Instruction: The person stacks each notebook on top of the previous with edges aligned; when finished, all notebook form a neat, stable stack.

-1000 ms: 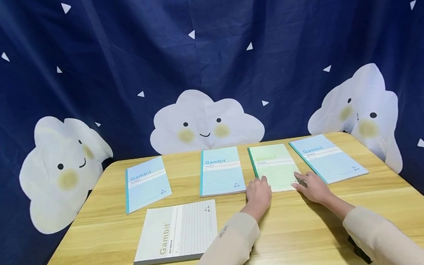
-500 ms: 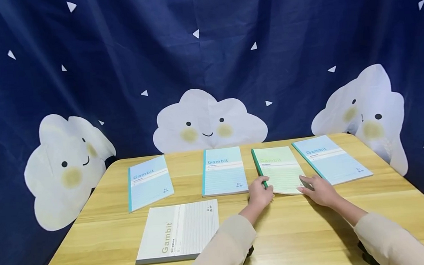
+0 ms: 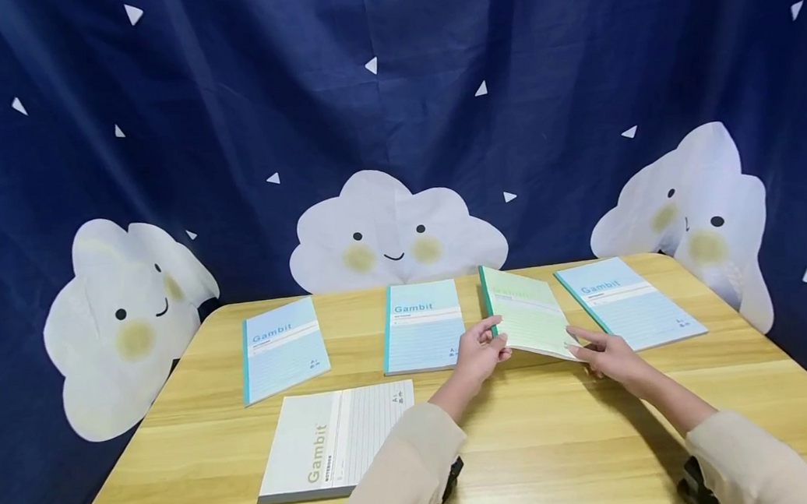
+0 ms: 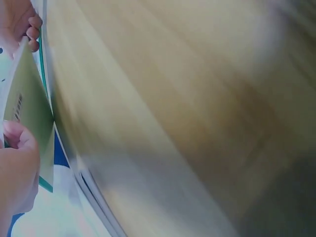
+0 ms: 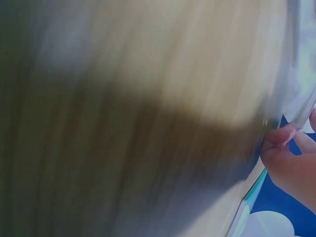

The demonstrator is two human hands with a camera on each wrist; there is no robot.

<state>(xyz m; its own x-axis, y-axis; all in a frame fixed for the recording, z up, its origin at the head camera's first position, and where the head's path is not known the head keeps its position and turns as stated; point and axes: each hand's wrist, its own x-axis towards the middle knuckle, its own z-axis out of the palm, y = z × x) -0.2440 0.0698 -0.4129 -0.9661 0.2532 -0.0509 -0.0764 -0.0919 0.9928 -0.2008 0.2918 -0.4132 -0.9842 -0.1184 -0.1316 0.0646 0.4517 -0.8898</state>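
A green notebook (image 3: 525,306) with a dark green spine is raised off the table, its near edge toward the person. On its left near corner, beside the spine, the left hand (image 3: 479,351) pinches it between thumb and fingers. The right hand (image 3: 609,356) grips the right near corner the same way. In the left wrist view the notebook's underside (image 4: 30,94) with a barcode shows, held by the left hand (image 4: 19,170). At the right edge of the right wrist view, the right hand (image 5: 291,158) pinches a thin edge of the notebook.
Blue notebooks lie on the wooden table (image 3: 543,445): one at far left (image 3: 284,349), a middle one (image 3: 423,325) beside the left hand, and one at right (image 3: 630,302). A thick white notebook (image 3: 336,444) lies sideways at front left. A dark blue curtain (image 3: 436,117) hangs behind.
Both hands have gone from touching the flat green notebook's near corners to holding it up off the table. It slid slightly nearer first, then rose. The other notebooks stay put.
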